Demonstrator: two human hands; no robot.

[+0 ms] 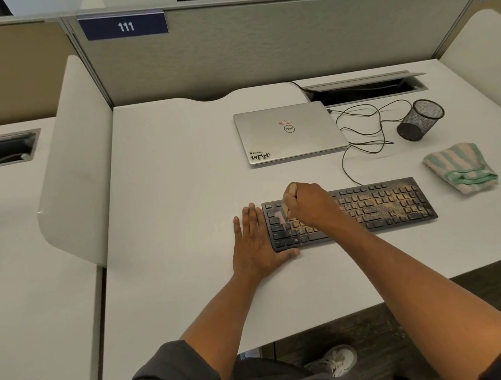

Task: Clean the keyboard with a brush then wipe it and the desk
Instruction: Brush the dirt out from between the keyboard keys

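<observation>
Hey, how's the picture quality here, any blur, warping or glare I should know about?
Head view: even, soft lighting with faint shadows and no strong glare; wide-angle distortion bows the partition and desk edges; the brush tip under the right hand is motion-blurred, while the left hand and keyboard look sharp.

Brush [282, 216] in right hand [307, 204] over keyboard [388, 206]

Bright, even overhead light, soft shadows, wide-angle bending at edges.
</observation>
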